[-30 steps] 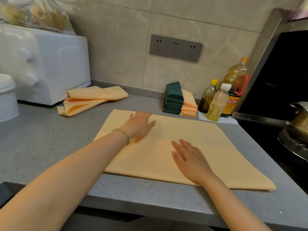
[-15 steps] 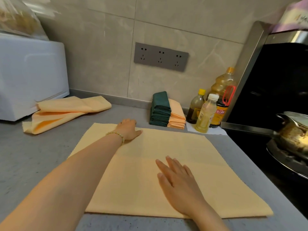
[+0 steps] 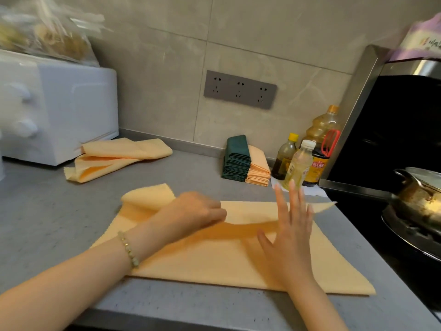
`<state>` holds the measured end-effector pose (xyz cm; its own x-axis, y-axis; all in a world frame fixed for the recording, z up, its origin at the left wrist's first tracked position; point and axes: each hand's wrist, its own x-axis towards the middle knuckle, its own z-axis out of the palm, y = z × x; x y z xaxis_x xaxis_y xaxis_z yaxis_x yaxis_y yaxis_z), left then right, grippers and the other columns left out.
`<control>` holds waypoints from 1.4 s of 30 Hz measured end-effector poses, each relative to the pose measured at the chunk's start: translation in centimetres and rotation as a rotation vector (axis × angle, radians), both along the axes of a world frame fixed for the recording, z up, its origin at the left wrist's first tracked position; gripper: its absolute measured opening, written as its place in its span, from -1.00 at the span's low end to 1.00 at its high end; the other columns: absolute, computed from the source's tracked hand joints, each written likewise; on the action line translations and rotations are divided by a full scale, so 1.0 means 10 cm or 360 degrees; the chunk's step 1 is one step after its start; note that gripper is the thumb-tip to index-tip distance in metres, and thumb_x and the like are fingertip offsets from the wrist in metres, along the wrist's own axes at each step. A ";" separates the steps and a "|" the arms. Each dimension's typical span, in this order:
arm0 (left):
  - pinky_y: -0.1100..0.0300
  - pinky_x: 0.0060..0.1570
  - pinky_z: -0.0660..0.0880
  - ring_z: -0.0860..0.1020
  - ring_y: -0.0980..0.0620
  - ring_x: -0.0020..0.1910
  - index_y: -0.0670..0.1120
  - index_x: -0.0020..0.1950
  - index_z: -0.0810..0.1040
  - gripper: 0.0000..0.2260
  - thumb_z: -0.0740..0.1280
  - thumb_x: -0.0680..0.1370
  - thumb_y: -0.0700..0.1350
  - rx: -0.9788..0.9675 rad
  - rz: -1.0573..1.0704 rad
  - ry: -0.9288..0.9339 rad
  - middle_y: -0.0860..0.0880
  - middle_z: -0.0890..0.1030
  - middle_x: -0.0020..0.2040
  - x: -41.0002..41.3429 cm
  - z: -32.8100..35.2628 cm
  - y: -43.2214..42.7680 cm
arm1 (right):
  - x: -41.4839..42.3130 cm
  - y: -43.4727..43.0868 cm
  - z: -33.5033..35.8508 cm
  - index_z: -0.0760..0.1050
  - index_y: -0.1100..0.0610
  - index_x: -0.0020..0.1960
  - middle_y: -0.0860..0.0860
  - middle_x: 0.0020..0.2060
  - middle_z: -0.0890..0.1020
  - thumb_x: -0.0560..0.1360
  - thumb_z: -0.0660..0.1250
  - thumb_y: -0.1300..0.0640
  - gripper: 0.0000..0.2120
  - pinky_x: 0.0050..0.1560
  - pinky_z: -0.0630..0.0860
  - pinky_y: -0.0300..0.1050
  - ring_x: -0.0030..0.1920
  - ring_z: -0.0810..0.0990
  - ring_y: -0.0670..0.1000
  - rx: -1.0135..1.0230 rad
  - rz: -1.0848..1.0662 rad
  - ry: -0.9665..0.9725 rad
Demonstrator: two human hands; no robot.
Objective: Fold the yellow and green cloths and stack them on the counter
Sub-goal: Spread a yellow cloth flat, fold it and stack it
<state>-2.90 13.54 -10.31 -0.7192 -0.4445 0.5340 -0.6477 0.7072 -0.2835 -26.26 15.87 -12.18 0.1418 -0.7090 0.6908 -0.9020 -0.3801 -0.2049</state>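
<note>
Looking down at the grey speckled table (image 3: 47, 223), we see a large yellow square cloth (image 3: 214, 261) spread flat near its front edge. The left hand (image 3: 198, 211) is curled into a grip on the cloth's far edge, which is lifted off the table, so the corner at 10 o'clock curls over in a loose roll. The right hand (image 3: 288, 237) is raised over the cloth's right half with its fingers straight and spread. A raised fold runs up to its thumb, and we cannot tell whether the thumb catches it. At 1 o'clock, against the wall, a stack of folded dark green cloths (image 3: 236, 158) touches a stack of folded yellow cloths (image 3: 259, 170). A cluster of plastic bottles (image 3: 298, 163) stands just beside them. At 10 o'clock, loose yellow cloths (image 3: 114, 158) lie by a white box-shaped appliance (image 3: 59, 103).
</note>
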 end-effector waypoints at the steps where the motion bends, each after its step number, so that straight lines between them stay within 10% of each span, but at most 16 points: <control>1: 0.27 -0.56 0.35 0.47 0.02 -0.47 -0.01 -0.18 0.57 -0.88 0.46 0.38 -0.19 -0.0011 -0.0018 -0.0087 0.04 0.53 -0.33 0.02 -0.02 0.18 | -0.04 0.05 0.02 0.08 -0.02 0.52 0.05 0.53 0.06 0.24 0.56 0.20 0.00 0.48 -0.34 -0.04 0.53 -0.10 0.06 -0.0049 -0.0019 0.0150; 4: 0.29 -0.59 0.28 0.46 0.06 -0.48 0.04 -0.13 0.55 -0.89 0.40 0.39 -0.15 0.0020 -0.0029 -0.0211 0.08 0.53 -0.29 0.09 -0.14 0.48 | -0.30 0.16 -0.08 0.55 -0.04 0.18 0.02 0.31 0.50 0.10 0.62 0.28 -0.31 0.48 -0.23 -0.02 0.42 0.26 0.04 -0.0010 0.0131 0.0488; 8: 0.32 -0.58 0.30 0.52 0.15 -0.45 0.13 -0.12 0.60 -0.85 0.36 0.36 -0.08 0.0090 0.0027 -0.0166 0.15 0.57 -0.25 0.19 -0.22 0.64 | -0.58 0.35 -0.16 0.66 -0.12 -0.15 -0.18 -0.06 0.68 0.40 0.43 0.01 -0.94 0.44 0.00 -0.15 0.12 0.58 -0.09 -0.0072 0.0342 0.0401; 13: 0.33 -0.39 0.46 0.58 0.18 -0.26 0.12 -0.04 0.66 -0.69 0.12 0.52 0.11 0.0160 0.0070 0.0021 0.18 0.63 -0.13 0.09 -0.29 0.78 | -0.59 0.49 -0.23 0.68 -0.07 -0.11 -0.22 -0.14 0.68 0.59 0.02 -0.18 -0.53 0.36 0.22 -0.17 0.00 0.61 -0.15 -0.0129 0.0498 0.0422; 21: 0.25 -0.37 0.56 0.64 0.11 -0.17 0.04 -0.04 0.71 -0.65 0.14 0.57 0.09 0.0308 0.0015 0.0270 0.13 0.70 -0.07 -0.24 -0.40 0.85 | -0.58 0.54 -0.30 0.69 -0.06 -0.13 -0.20 -0.16 0.69 0.58 0.02 -0.19 -0.51 0.07 0.54 -0.20 -0.10 0.65 -0.15 -0.0121 0.0572 0.0370; 33: 0.08 0.08 0.52 0.53 0.09 0.21 0.08 0.30 0.54 -0.54 0.08 0.57 0.27 0.0629 0.0100 0.0221 0.12 0.58 0.25 -0.50 -0.44 0.81 | -0.62 0.67 -0.27 0.69 -0.02 -0.08 -0.18 -0.14 0.69 0.58 0.03 -0.18 -0.52 -0.07 0.50 -0.32 -0.12 0.65 -0.14 -0.0113 0.0610 0.0322; 42: 0.22 -0.37 0.58 0.65 0.12 -0.16 0.08 0.03 0.68 -0.67 0.16 0.55 0.14 0.0449 -0.0061 0.0332 0.15 0.69 -0.08 -0.47 -0.51 0.83 | -0.52 0.74 -0.29 0.68 -0.05 -0.01 -0.19 -0.05 0.68 0.52 0.20 -0.10 -0.70 0.00 0.52 -0.28 -0.03 0.63 -0.17 0.0034 0.0659 0.0265</control>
<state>-7.56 21.85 -15.36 -0.6265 -0.5705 0.5310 -0.6427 0.7636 0.0620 -31.47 23.22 -15.10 0.5251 -0.5829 0.6201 -0.6959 -0.7135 -0.0814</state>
